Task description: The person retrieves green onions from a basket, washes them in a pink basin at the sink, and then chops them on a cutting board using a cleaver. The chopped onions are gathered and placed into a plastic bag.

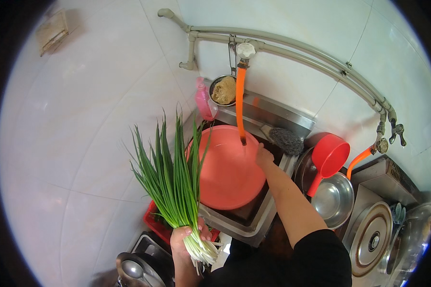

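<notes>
My left hand [181, 238] grips a bunch of green onions [176, 186] near the white root ends, its long green leaves fanning up and to the left. Part of the leaves overlaps the left side of a pink plastic basin [230, 172], which sits in a stainless steel sink [248, 229]. On the basin's right rim is my right hand [264, 156], its fingers closed over the edge. An orange hose [240, 104] hangs from a tap with a white knob [246, 51]; a faint thin stream falls from its end into the basin.
A pink pump bottle [204, 100], a small bowl with a tan scrubber [224, 90] and a grey-bristled brush [286, 140] line the sink's back. To the right are a red dipper [330, 154], metal bowl [332, 197] and lidded pot [371, 240]. A red basket [158, 224] stands lower left.
</notes>
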